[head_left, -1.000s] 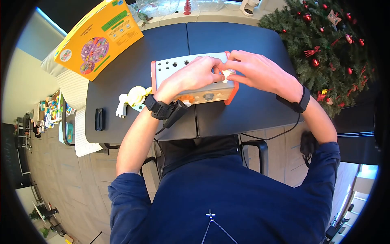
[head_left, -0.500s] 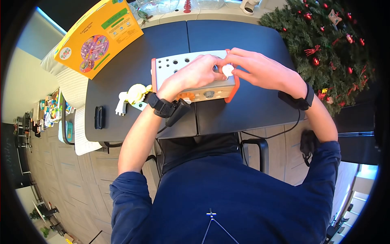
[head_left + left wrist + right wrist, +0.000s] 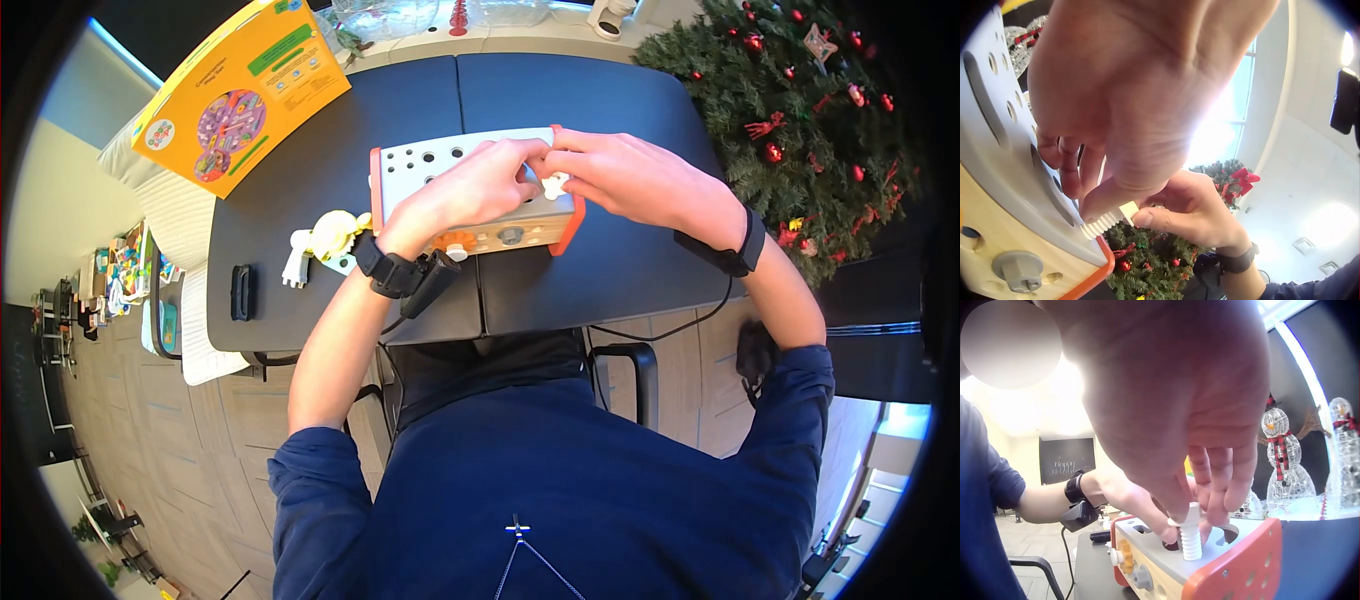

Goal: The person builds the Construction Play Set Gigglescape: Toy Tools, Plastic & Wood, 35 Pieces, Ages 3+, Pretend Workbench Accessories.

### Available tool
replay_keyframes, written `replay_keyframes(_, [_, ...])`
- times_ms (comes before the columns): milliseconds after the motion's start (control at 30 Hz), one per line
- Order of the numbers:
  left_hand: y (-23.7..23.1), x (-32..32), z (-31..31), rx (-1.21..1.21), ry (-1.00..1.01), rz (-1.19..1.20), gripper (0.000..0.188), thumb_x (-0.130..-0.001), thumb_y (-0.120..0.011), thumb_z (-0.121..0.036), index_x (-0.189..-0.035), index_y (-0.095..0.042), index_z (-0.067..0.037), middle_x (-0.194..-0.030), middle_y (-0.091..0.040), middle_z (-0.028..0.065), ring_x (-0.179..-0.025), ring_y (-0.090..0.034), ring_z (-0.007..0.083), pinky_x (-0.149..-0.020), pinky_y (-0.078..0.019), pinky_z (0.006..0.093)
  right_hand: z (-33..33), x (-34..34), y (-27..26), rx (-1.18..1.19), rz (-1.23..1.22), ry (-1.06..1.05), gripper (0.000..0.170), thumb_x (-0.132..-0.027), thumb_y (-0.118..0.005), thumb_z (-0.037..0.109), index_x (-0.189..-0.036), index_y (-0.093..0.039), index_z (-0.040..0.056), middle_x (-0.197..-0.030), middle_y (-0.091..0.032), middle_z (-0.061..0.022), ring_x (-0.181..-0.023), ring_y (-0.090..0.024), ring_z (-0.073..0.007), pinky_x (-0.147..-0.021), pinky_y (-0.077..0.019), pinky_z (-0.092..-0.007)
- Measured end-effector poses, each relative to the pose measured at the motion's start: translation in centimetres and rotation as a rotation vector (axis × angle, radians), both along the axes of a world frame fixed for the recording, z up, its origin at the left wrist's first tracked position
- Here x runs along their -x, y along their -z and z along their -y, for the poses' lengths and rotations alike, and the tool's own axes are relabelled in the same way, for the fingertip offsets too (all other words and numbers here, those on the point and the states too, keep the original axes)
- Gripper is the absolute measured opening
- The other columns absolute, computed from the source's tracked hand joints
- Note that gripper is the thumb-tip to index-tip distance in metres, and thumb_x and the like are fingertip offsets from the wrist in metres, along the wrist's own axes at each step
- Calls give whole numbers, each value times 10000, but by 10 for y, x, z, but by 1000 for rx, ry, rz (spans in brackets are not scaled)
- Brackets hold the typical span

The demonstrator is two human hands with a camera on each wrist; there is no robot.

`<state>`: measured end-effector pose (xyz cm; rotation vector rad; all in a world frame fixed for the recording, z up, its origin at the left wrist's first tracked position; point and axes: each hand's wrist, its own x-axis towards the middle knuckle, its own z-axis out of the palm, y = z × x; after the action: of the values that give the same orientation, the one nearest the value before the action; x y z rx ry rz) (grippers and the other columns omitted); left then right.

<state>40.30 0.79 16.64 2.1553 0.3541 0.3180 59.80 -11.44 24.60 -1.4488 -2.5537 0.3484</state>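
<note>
A toy workbench (image 3: 405,183) with a holed grey top and red-orange end panels lies before me. Over the right end of its top stands a white threaded toy bolt (image 3: 1192,542), its tip down at the surface. My right hand (image 3: 640,178) pinches the bolt's head between thumb and fingers. Lower down, the thumb and fingers of my left hand (image 3: 475,187) close about the thread, its other fingertips right at the grey top in the left wrist view. On the wooden front sit a grey bolt (image 3: 1019,270) and an orange gear (image 3: 1125,554).
A yellow play-set box (image 3: 240,100) stands at the back left. Left of the workbench lie a pale yellow and white toy (image 3: 335,235) and a small black case (image 3: 242,292). A decorated Christmas tree (image 3: 800,130) rises close by the table's right side. A cable (image 3: 655,340) hangs along the front edge.
The bolt's round white head faced the head camera half a second ago; now it is turned and more covered by my right fingers. My left hand stays nearly where it was.
</note>
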Motion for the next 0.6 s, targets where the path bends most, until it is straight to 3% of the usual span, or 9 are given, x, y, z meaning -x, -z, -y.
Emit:
replay_keyframes(133, [-5, -1, 13, 3, -43, -15, 480, -917, -743, -141, -1339, -583, 22, -1117, -733, 232, -1076, -704, 401, -944, -543, 466, -3, 1, 1, 0, 60, 80, 210, -1006, -682, 213, -1129, -616, 56, -1011, -702, -142, -900, -676, -411, -750, -539, -502])
replay_keyframes(267, [8, -10, 23, -129, -99, 220, 580, -901, -784, -133, -1409, -540, 4, -1174, -731, 242, -1123, -698, 420, -966, -544, 481, -11, 5, 14, -46, 348, 205, 308, -1042, -639, 374, -1090, -627, 70, -805, -695, -147, -800, -694, -394, -679, -533, -483])
replay_keyframes(333, [-3, -8, 29, -98, -133, 120, 607, -899, -783, -114, -1436, -519, -13, -1197, -730, 243, -1146, -694, 420, -973, -546, 479, -15, 8, 19, 13, 474, 257, 357, -1056, -610, 426, -1085, -631, 71, -740, -680, -146, -764, -697, -388, -656, -532, -479])
replay_keyframes(433, [-11, -7, 28, 1, -159, 54, 637, -906, -765, -79, -1474, -480, -33, -1220, -726, 242, -1165, -688, 420, -978, -547, 471, -13, 8, 11, 3, 437, 286, 286, -1042, -646, 354, -1103, -636, 75, -870, -701, -146, -840, -700, -381, -707, -545, -475])
replay_keyframes(533, [-9, -5, 24, 98, -124, 39, 678, -915, -738, -41, -1519, -430, -51, -1237, -721, 241, -1184, -684, 414, -979, -545, 466, -1, 4, -8, -44, 46, 77, 217, -1026, -673, 273, -1126, -642, 83, -1038, -693, -145, -934, -688, -374, -770, -551, -477])
replay_keyframes(600, [-4, -4, 19, 128, -86, 24, 710, -919, -723, -21, -1548, -396, -57, -1250, -717, 244, -1201, -680, 414, -984, -541, 469, -4, -4, -1, 4, 22, 11, 194, -1015, -684, 231, -1141, -645, 89, -1136, -667, -140, -988, -673, -371, -808, -547, -479])
